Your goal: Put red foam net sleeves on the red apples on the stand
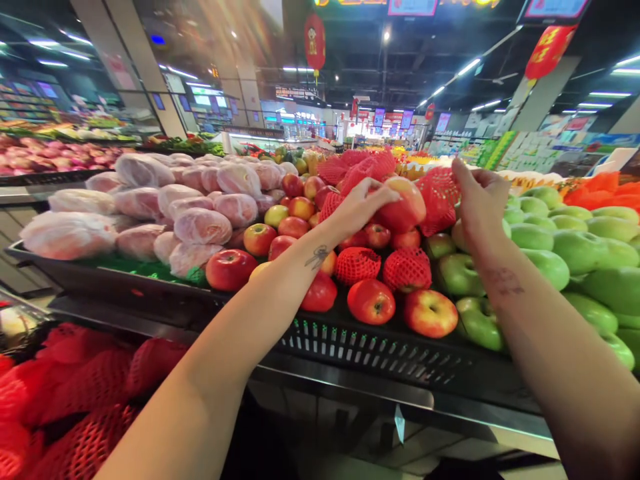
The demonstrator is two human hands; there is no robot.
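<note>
A large red apple (404, 205) is in my left hand (364, 205), its fingers closed around the near side and top. Just to the right, my right hand (480, 200) pinches the edge of a red foam net sleeve (438, 195), which hangs beside the apple. Whether the sleeve touches the apple I cannot tell. Below both hands lie bare red apples (371, 301) and a few in red net sleeves (407, 269). Behind my left hand more red netting (355, 167) is heaped on the pile.
Green apples (580, 240) are piled at right, wrapped pink fruit (203, 227) at left. A black slotted crate edge (370, 347) runs along the front. Red net sleeves (85, 380) fill the lower left. A small tag (399, 425) hangs from the metal shelf edge.
</note>
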